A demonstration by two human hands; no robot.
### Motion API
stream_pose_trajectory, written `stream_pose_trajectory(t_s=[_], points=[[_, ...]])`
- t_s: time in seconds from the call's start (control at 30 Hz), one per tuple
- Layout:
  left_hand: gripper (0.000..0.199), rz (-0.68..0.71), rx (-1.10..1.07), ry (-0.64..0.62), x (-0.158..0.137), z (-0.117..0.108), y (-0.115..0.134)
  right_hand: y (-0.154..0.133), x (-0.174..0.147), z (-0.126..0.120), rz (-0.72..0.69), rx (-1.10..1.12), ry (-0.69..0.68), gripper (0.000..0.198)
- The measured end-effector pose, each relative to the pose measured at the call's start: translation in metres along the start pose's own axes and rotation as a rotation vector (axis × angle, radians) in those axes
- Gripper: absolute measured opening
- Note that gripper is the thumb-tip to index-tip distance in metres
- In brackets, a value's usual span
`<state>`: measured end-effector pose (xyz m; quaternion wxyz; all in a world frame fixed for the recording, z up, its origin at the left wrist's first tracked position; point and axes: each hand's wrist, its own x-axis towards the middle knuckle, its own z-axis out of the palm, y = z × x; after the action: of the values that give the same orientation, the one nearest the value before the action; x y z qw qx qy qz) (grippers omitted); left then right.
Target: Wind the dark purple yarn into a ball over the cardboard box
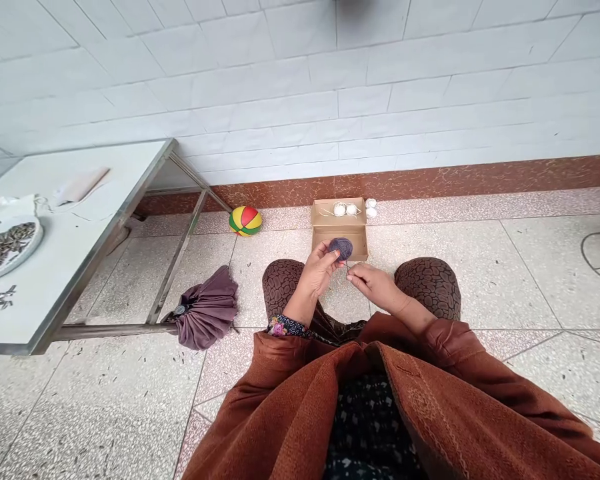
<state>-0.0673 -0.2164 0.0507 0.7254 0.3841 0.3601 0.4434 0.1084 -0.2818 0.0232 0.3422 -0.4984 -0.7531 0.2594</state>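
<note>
My left hand is closed around a ball of dark purple-grey yarn, held up between my knees. Close by on the right, my right hand pinches a dark strand of yarn that runs from the ball. Just beyond the hands an open cardboard box sits on the floor, partly covered by the yarn ball. In its far half lie two white yarn balls with a loose white strand. Two more white balls rest on the floor against the box's right side.
A low metal-framed table stands at the left, bearing a plate of seed-like pieces and a pale pouch. A red, yellow and green ball and a folded purple umbrella are on the floor. A tiled wall rises ahead.
</note>
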Motion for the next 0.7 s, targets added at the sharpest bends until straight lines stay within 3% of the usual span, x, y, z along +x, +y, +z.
stream_pose_trajectory(t_s=[0.17, 0.33, 0.43, 0.57, 0.7], points=[[0.044, 0.085, 0.315, 0.071, 0.017, -0.008, -0.004, -0.021, 0.025, -0.033, -0.133, -0.115, 0.066, 0.028], [0.043, 0.042, 0.419, -0.209, 0.022, -0.003, 0.008, -0.002, 0.073, -0.066, -0.100, -0.111, 0.181, 0.026], [0.047, 0.041, 0.320, -0.302, 0.024, 0.002, 0.019, 0.020, 0.084, -0.059, -0.047, -0.001, 0.229, 0.026], [0.055, 0.023, 0.192, -0.261, 0.038, 0.004, 0.033, 0.036, 0.073, -0.029, 0.034, 0.067, 0.233, 0.028], [0.041, 0.014, 0.187, -0.232, 0.069, 0.006, 0.039, 0.033, 0.062, -0.015, -0.043, 0.014, 0.169, 0.030]])
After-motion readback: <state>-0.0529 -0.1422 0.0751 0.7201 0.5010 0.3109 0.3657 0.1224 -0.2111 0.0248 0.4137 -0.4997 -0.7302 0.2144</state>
